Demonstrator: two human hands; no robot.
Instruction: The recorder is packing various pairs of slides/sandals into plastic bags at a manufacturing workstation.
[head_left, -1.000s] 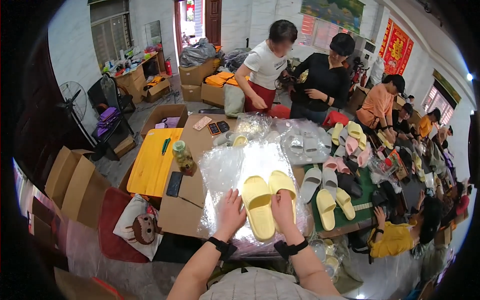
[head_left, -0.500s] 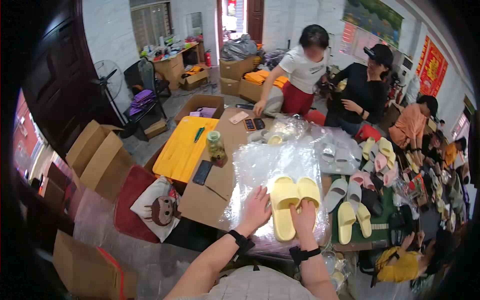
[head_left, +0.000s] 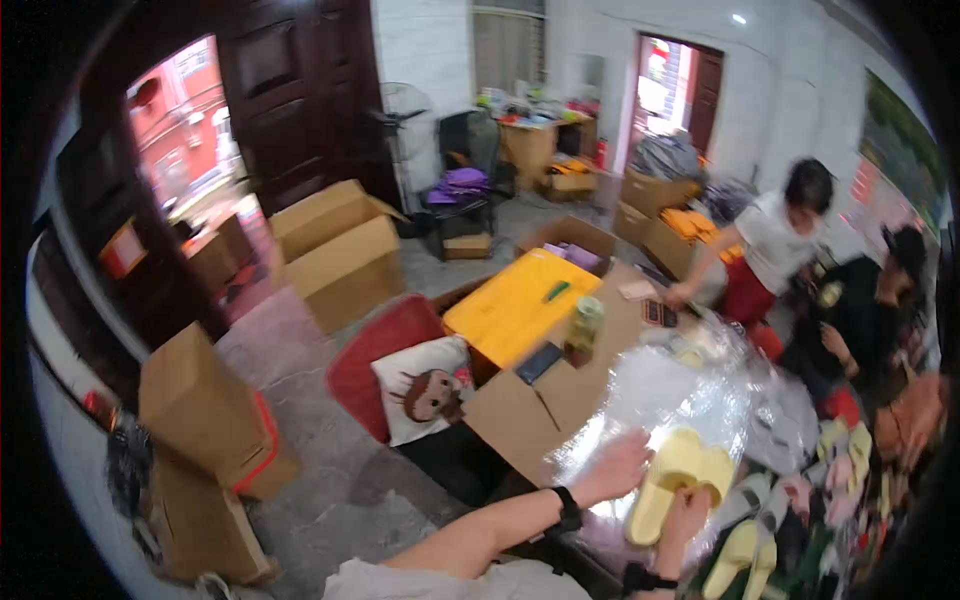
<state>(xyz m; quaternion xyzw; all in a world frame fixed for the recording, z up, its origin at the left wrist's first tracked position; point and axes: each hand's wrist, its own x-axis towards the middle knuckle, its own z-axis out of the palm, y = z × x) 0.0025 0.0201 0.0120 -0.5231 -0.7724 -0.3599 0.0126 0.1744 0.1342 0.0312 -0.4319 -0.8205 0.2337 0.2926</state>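
Left hand (head_left: 618, 466) sits on the clear plastic sheet (head_left: 660, 395), right hand (head_left: 684, 516) just beside it at the yellow slippers (head_left: 680, 480), so the near gap between them is tight. Ahead, the sheet lies open up to a glass jar (head_left: 583, 329) and a dark phone (head_left: 539, 363) on the cardboard surface (head_left: 520, 415). To the right, a crowd of loose slippers (head_left: 800, 500) blocks the way. Left of the cardboard surface, a red chair with a cartoon cushion (head_left: 425, 385) stands close.
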